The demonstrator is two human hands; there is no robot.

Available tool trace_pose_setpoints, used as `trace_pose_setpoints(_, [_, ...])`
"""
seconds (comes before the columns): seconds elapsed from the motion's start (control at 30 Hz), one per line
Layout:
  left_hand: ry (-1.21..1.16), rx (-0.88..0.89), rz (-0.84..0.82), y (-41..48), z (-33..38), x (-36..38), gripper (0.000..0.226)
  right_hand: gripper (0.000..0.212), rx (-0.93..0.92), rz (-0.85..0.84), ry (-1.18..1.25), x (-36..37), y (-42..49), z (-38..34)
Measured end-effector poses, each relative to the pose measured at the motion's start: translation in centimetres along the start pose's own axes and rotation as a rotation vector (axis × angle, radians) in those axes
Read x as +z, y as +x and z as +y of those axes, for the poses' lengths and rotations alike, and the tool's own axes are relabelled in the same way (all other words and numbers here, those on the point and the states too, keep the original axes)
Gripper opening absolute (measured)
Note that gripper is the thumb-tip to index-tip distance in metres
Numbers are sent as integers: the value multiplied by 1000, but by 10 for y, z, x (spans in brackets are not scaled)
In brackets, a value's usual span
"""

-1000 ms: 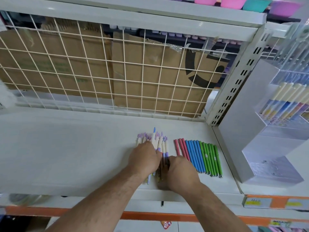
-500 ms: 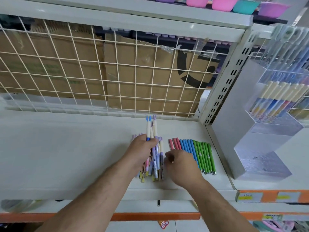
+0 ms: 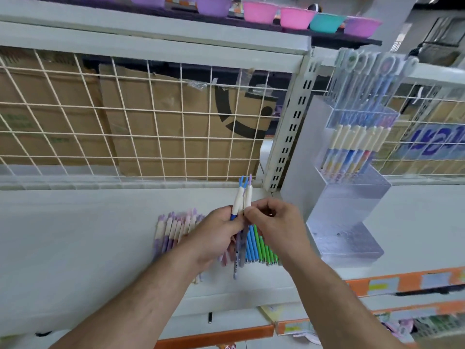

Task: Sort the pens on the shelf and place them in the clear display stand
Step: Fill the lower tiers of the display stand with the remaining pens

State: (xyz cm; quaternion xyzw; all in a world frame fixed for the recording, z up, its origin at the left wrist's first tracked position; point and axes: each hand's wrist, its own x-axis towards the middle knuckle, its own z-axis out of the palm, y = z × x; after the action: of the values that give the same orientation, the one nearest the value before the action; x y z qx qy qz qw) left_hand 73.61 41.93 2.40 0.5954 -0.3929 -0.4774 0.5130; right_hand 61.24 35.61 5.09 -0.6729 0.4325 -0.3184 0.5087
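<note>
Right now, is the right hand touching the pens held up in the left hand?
Touching. The head view shows the right hand pinching the raised pens just above the left hand gripping them.

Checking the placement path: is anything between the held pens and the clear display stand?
Nothing visible does; only the right hand, itself pinching the pens the left hand holds, lies toward the display stand.

Bright, even, diffuse light leaves only faint, soft shadows on the white shelf board [image 3: 75, 235]. Motion blur softens everything, worst around the clear acrylic display stand [image 3: 352, 202], which shows pale glare. Wide-angle distortion bows the white wire grid [image 3: 100, 122].
</note>
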Motion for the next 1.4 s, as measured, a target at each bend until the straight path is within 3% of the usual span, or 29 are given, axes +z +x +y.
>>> trace_pose_setpoints(0.4, [-53,28,49,49,34,98,25,13,-116,32,38,-116,32,0])
trace_pose_setpoints(0.57, [-23,21,177,66,39,128,23,4,-160,6,102,-160,45,-6])
trace_pose_setpoints(0.87, [-202,15,307,74,39,146,23,8,-316,174,127,-195,82,-21])
trace_pose_setpoints(1.0, [-223,20,300,75,38,136,24,10,-366,231,13,-189,94,-23])
trace_pose_setpoints(1.17, [-235,17,258,77,40,126,24,18,-340,211,-214,-176,102,-17])
trace_pose_setpoints(1.4, [-261,0,202,74,37,116,28,14,-343,179,-518,-163,97,-17])
